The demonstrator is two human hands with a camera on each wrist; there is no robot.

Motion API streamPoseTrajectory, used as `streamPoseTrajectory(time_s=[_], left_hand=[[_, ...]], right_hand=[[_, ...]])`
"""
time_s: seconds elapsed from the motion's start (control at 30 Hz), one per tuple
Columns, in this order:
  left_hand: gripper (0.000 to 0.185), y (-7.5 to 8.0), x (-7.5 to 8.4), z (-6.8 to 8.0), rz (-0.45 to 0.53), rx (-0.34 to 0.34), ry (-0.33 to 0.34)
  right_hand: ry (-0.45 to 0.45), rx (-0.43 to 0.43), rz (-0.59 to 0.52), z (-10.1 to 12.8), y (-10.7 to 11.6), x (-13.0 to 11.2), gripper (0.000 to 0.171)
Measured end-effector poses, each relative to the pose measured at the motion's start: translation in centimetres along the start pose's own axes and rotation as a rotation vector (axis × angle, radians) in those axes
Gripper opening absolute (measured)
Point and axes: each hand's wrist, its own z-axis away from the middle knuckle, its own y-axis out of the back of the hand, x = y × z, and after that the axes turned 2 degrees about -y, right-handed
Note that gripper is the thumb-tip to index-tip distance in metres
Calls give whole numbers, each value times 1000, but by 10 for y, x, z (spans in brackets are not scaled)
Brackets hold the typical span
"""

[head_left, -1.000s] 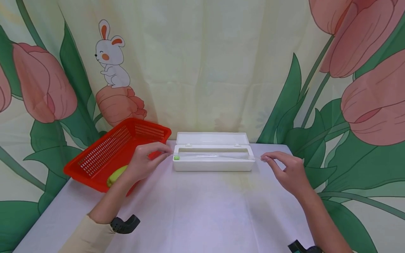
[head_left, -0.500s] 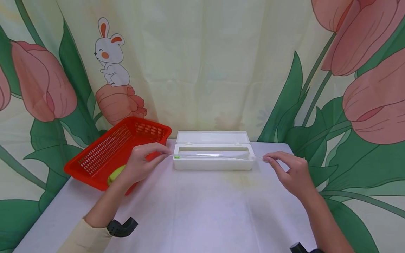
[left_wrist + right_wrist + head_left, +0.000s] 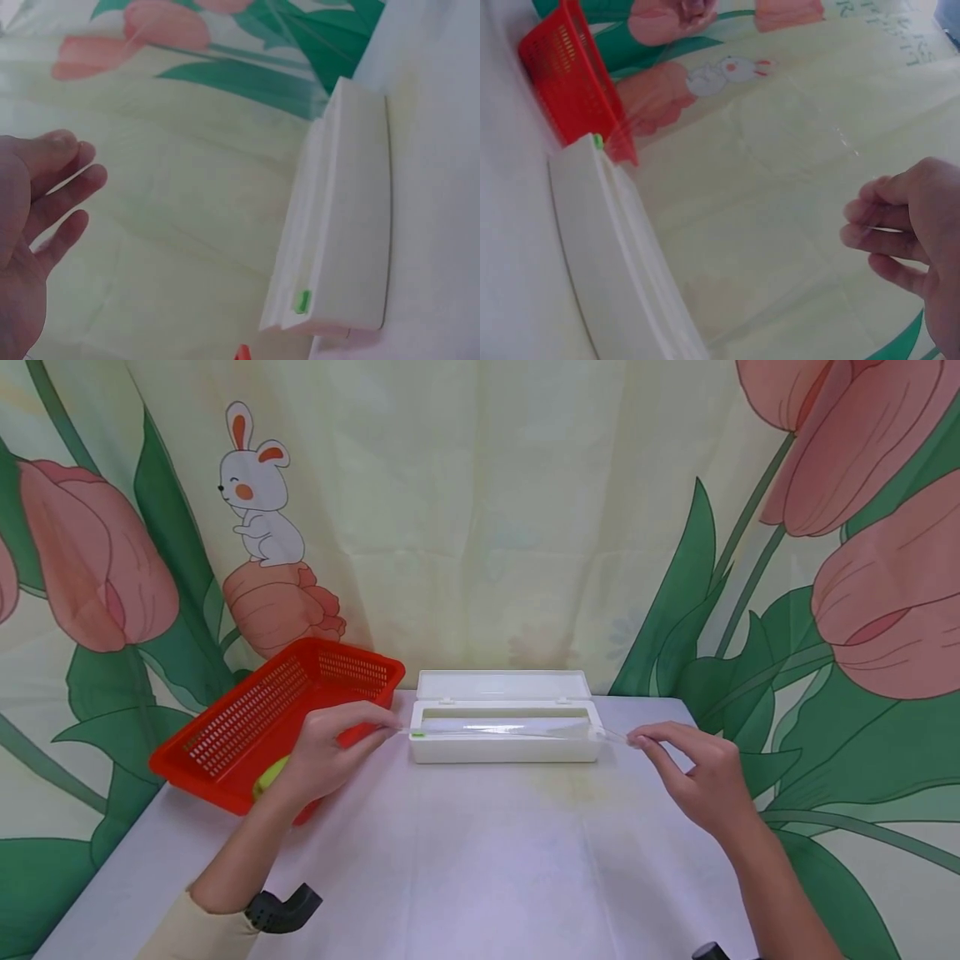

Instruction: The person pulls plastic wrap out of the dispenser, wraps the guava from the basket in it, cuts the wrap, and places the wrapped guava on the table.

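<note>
A white cling film dispenser box (image 3: 504,752) stands on the table with its lid (image 3: 502,683) raised at the back. Clear cling film (image 3: 495,727) stretches over its opening, beyond both ends. My left hand (image 3: 333,747), off the box's left end, pinches one corner between thumb and finger. Off the right end, my right hand (image 3: 697,777) pinches the other corner the same way. The film is nearly invisible, but glints show in the right wrist view. A small green slider (image 3: 302,302) sits at the box's left end.
To the left stands a red plastic basket (image 3: 225,752), partly behind my left forearm. A yellow-green item (image 3: 268,775) lies in it, mostly hidden by that arm. White cloth (image 3: 495,852) covers the table. Behind it hangs a curtain (image 3: 480,527) printed with tulips and a rabbit.
My two hands have drawn slightly farther apart, the left one leftward and the right one rightward, with the film between them. Box and basket stay put.
</note>
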Motion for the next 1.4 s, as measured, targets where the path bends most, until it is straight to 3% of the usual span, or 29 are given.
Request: streamPoseTrajectory(time_s=[0.33, 0.63, 1.4], left_hand=[[35, 5, 8, 0, -14, 23, -1], [38, 6, 12, -1, -6, 45, -55], [44, 7, 18, 5, 16, 73, -35]], right_hand=[[14, 7, 10, 2, 5, -7, 30], [16, 14, -5, 4, 10, -10, 22], [54, 52, -72, 9, 14, -17, 11]])
